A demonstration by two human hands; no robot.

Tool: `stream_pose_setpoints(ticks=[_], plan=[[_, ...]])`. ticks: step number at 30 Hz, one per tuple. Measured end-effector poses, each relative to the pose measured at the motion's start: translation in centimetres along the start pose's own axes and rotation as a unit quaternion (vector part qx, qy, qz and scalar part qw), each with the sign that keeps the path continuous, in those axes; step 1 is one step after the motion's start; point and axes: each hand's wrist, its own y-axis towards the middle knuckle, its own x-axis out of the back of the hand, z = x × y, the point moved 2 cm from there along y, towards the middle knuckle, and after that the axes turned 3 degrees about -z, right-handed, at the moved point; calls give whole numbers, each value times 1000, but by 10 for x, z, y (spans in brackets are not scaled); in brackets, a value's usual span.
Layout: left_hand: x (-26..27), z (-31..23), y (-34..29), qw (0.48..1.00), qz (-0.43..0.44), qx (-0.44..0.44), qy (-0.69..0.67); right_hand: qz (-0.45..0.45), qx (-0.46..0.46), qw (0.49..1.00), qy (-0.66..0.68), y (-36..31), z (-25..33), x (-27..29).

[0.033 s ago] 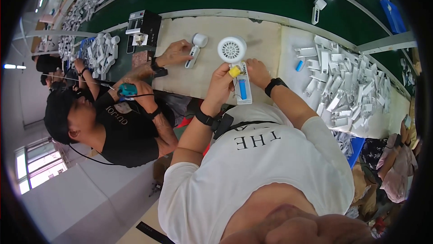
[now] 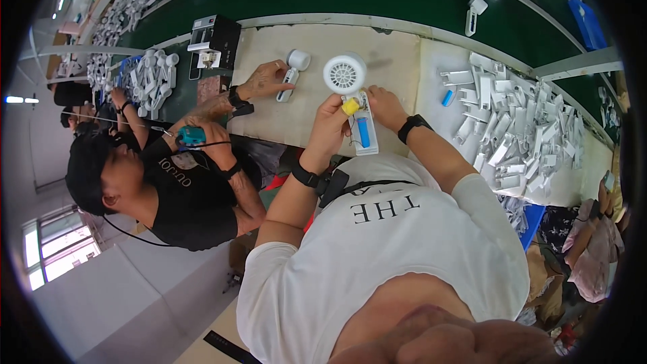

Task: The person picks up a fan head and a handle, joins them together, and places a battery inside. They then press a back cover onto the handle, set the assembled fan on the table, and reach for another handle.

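Observation:
A white handheld fan (image 2: pixel 344 73) lies in front of me, its round grille at the far end and its opened handle pointing toward my body. Inside the handle sits a blue cylindrical battery (image 2: pixel 364 133), with thin dark wire beside it. Thumb and fingers of my left hand (image 2: pixel 326 123) are closed on a small yellow piece (image 2: pixel 350 106) at the top of the handle. My right hand (image 2: pixel 385 109) has its fingers curled against the handle's right side, just below the fan head. Its fingertips are partly hidden.
White handle shells (image 2: pixel 509 121) are heaped on the right, with a loose blue battery (image 2: pixel 447 98) by them. At left, a co-worker's hand (image 2: pixel 264 80) touches another fan (image 2: pixel 294 73); their other hand holds a teal power screwdriver (image 2: pixel 191 136). A black machine (image 2: pixel 219 37) stands behind.
The fan has turned very slightly, its head shifting a little to the left. Both my hands keep their grip. The co-worker's hand near the other fan has moved slightly.

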Motion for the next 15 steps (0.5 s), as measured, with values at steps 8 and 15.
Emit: stream_pose_setpoints(ticks=[8,15], plan=[[-8,1,7,995,-4,-49,-83,-158,-169,920,317,-65,-68,49],[-27,4,13,996,31,-85,-23,-187,-237,940,159,-110,-83,34]])
